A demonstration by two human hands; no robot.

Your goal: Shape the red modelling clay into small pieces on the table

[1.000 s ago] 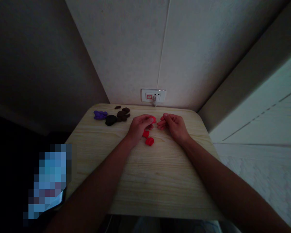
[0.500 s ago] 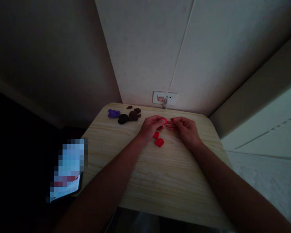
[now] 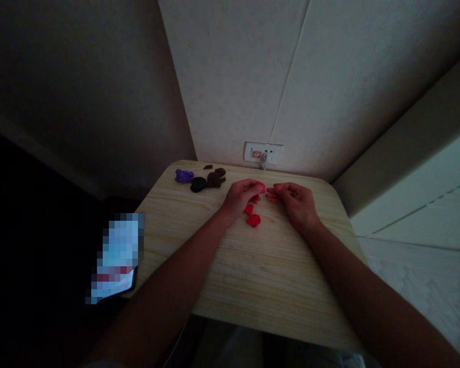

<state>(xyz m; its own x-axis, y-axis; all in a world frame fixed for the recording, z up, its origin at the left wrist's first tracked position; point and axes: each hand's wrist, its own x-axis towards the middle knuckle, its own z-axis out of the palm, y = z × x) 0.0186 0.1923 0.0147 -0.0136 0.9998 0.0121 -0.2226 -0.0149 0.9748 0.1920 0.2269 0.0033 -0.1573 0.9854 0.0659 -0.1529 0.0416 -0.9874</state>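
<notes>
My left hand is closed, pinching a flattened piece of red modelling clay between thumb and fingers. Just to its right, across a small gap, is my right hand. Its thumb and index finger come together while the lower fingers reach leftward; whether a bit of clay sits in that pinch is too dim to tell. On the wooden table below the left hand lie two more red lumps, a small red lump partly behind the hand and a larger red lump nearer me.
Toward the back left of the table lie a purple lump, a black lump and brown pieces. A lit, blurred-out screen stands at the left edge. Behind the table, a wall socket holds a plug.
The view has shifted slightly. My left hand still pinches the red clay, and my right fingertips have drawn a little away from it, leaving a gap.
</notes>
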